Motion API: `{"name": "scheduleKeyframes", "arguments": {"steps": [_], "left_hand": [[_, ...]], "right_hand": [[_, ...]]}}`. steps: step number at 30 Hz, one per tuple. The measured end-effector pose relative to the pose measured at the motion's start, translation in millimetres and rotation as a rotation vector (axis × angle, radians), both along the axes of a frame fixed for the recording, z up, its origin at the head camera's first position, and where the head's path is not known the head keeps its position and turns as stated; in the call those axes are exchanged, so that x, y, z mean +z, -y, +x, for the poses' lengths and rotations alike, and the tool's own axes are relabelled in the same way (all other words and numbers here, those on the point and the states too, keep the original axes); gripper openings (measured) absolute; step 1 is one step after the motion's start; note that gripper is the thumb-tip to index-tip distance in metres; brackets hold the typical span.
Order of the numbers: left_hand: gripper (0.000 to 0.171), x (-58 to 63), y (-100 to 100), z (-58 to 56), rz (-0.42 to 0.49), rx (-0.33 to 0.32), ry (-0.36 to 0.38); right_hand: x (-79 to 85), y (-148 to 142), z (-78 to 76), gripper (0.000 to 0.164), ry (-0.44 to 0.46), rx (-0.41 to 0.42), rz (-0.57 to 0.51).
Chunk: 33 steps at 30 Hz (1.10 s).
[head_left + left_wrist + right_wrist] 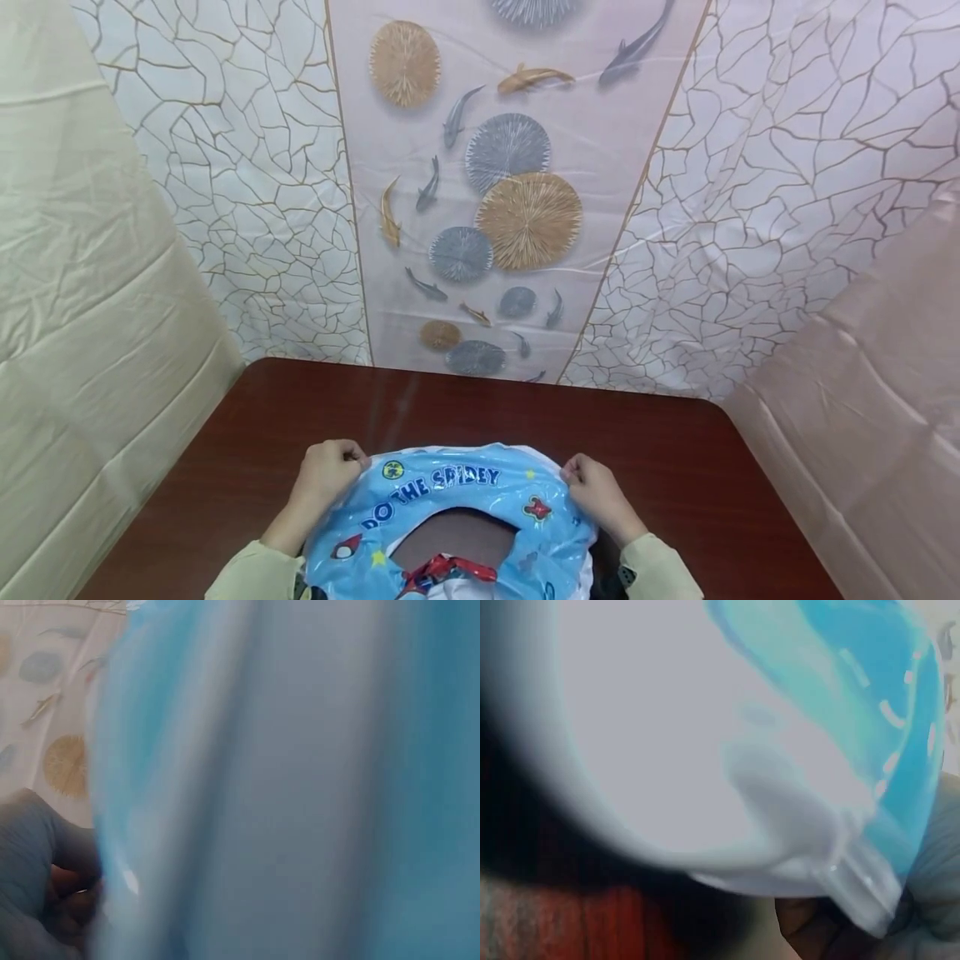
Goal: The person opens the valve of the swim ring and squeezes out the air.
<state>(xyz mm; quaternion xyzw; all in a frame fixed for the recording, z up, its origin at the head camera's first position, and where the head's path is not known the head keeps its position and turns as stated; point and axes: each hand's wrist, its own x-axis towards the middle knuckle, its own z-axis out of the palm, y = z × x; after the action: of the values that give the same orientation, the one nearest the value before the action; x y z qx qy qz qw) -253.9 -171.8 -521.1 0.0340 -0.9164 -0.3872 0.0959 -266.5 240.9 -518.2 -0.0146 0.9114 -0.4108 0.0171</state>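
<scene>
A light-blue inflatable swim ring (442,479) printed with "DO THE SPIDEY", stars and small figures is held up in front of me, its near part cut off by the head view's lower edge. Its surface looks puffy with some wrinkles. My left hand (330,471) pinches the upper left rim with curled fingers. On the upper right rim, my right hand (598,492) pinches the edge between thumb and fingers. A clear plastic valve (862,881) sticks out from the white side close to the right hand. Crumpled red printed plastic (450,569) lies across the ring's opening.
Beneath the ring is a dark reddish-brown table (480,408) with rounded far corners. Behind it hangs a patterned cloth (465,208) with fish and round leaves. Plain cream cloth (97,292) drapes the left side, and pinkish-beige cloth (862,400) the right.
</scene>
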Motion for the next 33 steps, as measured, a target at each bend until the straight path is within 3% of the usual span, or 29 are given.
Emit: {"name": "scheduleKeyframes", "arguments": {"steps": [3,8,12,16,20,23,28,31,33], "left_hand": [[0.011,-0.8,3,-1.1,-0.049,0.014,0.003],[0.048,3.0,22,4.3,-0.149,-0.062,0.224],[0.063,20.7,40,24.4,-0.199,-0.111,0.375],[0.062,35.2,51,56.0,-0.237,-0.152,0.520],[0.051,33.2,53,86.1,-0.068,-0.258,0.596],[0.040,27.3,50,98.6,0.062,-0.287,0.590],[0.033,18.2,47,103.3,0.245,-0.251,0.593],[0.042,14.9,46,102.7,0.355,-0.232,0.579],[0.048,13.9,44,101.7,0.383,-0.227,0.557]], "right_hand": [[-0.9,-3,-3.1,0.009,0.023,0.001,0.001],[5.1,-19,1.7,0.041,0.136,0.013,0.063],[16.9,-36,19.5,0.053,0.281,0.148,0.013],[24.5,-49,42.0,0.053,0.436,0.333,-0.117],[24.6,-53,58.9,0.047,0.532,0.381,-0.266],[22.3,-56,66.3,0.038,0.563,0.358,-0.356],[11.2,-52,70.4,0.030,0.505,0.313,-0.408],[5.0,-45,68.8,0.029,0.435,0.255,-0.409],[2.7,-40,66.7,0.028,0.413,0.191,-0.429]]}}
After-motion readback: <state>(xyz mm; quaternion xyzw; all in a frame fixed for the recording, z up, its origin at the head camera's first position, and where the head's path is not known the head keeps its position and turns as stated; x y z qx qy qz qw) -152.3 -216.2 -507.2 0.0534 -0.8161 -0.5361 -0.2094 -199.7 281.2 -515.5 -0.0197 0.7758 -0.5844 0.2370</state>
